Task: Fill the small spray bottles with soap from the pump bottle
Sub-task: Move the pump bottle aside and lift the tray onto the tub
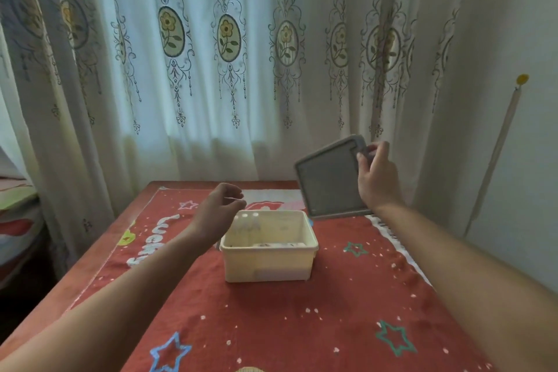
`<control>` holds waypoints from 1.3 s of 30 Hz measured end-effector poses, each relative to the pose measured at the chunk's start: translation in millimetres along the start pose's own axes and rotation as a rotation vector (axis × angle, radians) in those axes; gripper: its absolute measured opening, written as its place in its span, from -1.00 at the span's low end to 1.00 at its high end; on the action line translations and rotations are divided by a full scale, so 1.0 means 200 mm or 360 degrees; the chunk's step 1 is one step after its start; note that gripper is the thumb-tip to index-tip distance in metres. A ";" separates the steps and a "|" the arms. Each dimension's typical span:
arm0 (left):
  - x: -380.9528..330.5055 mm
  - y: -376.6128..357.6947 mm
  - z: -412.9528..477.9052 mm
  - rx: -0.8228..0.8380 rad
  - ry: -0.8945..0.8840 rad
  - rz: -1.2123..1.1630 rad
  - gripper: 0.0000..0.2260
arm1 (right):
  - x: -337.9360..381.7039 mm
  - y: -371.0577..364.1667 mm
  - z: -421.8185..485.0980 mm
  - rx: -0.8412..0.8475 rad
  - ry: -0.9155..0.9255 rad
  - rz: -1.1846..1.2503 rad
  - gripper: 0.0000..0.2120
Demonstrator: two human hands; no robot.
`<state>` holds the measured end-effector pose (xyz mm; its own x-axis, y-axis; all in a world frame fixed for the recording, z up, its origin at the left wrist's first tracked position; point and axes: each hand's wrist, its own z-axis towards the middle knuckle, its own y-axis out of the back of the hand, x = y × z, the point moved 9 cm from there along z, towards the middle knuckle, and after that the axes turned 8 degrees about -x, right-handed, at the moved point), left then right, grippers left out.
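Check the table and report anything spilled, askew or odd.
Nothing looks spilled or damaged. The only thing off its place is the grey lid, held tilted in the air by the right hand, to the right of the open cream box. The small bottles inside appear upright in its far left corner.

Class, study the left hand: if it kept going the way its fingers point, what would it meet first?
Probably the grey lid in the right hand, after the left hand passes over the cream box; depth is unclear.
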<state>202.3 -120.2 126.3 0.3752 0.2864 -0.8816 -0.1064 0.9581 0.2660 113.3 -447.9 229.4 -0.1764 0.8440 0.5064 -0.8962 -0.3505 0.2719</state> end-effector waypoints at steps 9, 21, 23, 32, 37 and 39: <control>0.15 -0.08 0.23 0.0118 0.0270 -0.0079 -0.77 | -0.21 -0.52 -0.16 0.0219 -0.0862 0.0529 -0.84; 0.43 -0.01 0.21 0.0103 0.0334 0.0562 -0.84 | -0.40 -0.84 -0.57 0.0937 -0.0630 0.0026 -0.82; 0.43 -0.01 0.20 0.0068 0.0263 0.0681 -0.83 | -0.42 -0.85 -0.59 0.0947 -0.0611 -0.0065 -0.79; 0.55 0.00 0.18 -0.0009 0.0447 0.0616 -0.71 | -0.52 -0.91 -0.64 0.1052 -0.0812 -0.0225 -0.69; 0.75 -0.04 0.08 -0.0013 0.1001 0.0232 -0.53 | -0.69 -1.05 -0.74 0.1086 -0.1214 0.0127 -0.55; 0.77 -0.07 0.05 -0.0028 0.1121 0.0101 -0.54 | -0.72 -1.08 -0.78 0.1064 -0.1398 0.0250 -0.44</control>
<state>271.7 -88.8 -9.5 -0.3167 0.2720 -0.9087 -0.1252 0.9376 0.3243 269.4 -429.8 -29.3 0.3172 0.2834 0.9050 -0.4432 -0.7993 0.4057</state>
